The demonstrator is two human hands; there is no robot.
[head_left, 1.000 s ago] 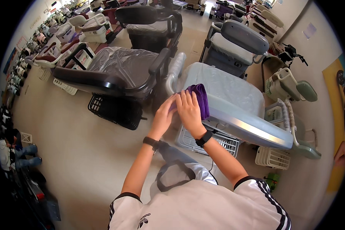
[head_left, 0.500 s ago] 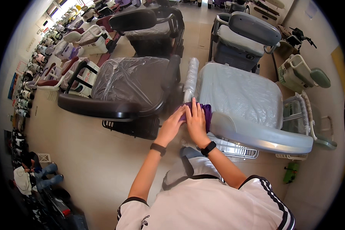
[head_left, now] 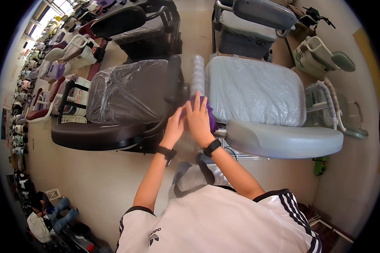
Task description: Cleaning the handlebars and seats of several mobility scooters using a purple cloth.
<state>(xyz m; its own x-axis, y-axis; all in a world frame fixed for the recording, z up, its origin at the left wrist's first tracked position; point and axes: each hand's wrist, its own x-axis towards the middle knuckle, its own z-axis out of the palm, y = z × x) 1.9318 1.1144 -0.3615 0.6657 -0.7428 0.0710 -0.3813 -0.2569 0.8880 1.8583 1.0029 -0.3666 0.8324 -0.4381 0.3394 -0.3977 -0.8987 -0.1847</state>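
A crumpled purple cloth (head_left: 213, 121) is wrapped about a tube beside the light grey seat's backrest. My right hand (head_left: 199, 121) lies over the cloth with its fingers stretched along the tube, pressing it. On the cloth's left side is my left hand (head_left: 173, 128), its fingers partly hidden behind the right; the two hands hold the cloth between them. Just beyond my fingertips stands an armrest (head_left: 198, 69) in clear bubbly wrap. The light grey seat cushion (head_left: 257, 90), under plastic film, and its padded backrest (head_left: 287, 139) are to the right.
At left stands a dark brown seat (head_left: 131, 90) in plastic film with its black backrest (head_left: 97, 135). More wrapped scooter seats stand ahead, one with a grey backrest (head_left: 264, 12). Rows of scooters (head_left: 23, 126) line the left wall. A person (head_left: 40, 221) sits at lower left. A green object (head_left: 320, 166) is by the right wall.
My view has shifted, so the seats appear further left. The hands and cloth have moved a little along the tube, away from the light grey backrest, whose padding now shows tilted differently.
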